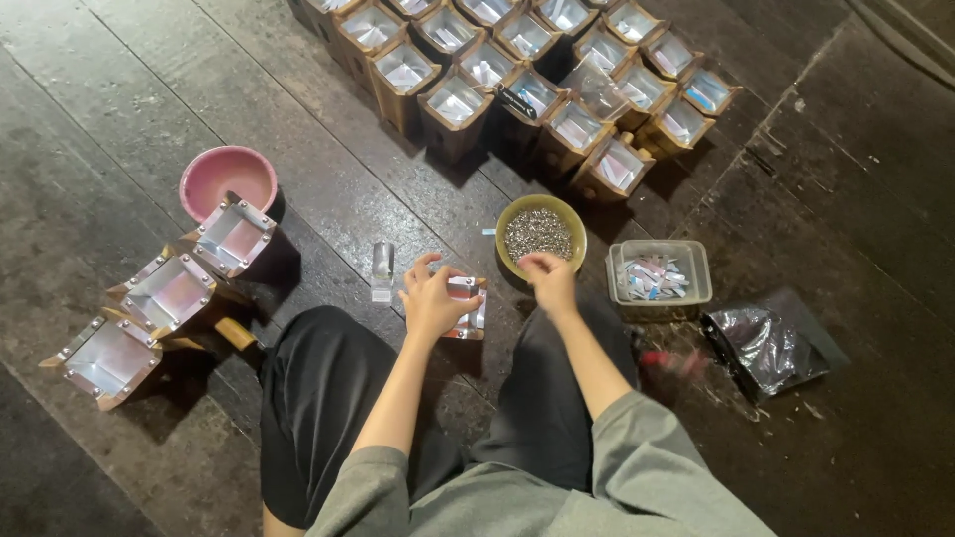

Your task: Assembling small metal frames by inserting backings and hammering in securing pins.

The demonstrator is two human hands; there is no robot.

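Centre frame: left hand curled over a small wooden box — likely rigid, light, best gripped by its sides; right hand pinches at the bowl of tiny metal pieces.

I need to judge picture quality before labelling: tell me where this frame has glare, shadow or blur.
Head view: glare whitens the shiny linings of the wooden boxes at top; the boxes at left cast dark shadows on the floor; a red thing by the right forearm is smeared; both hands, left and right, look fairly sharp.

Dark plank floor bears boxes, bowls, tray.
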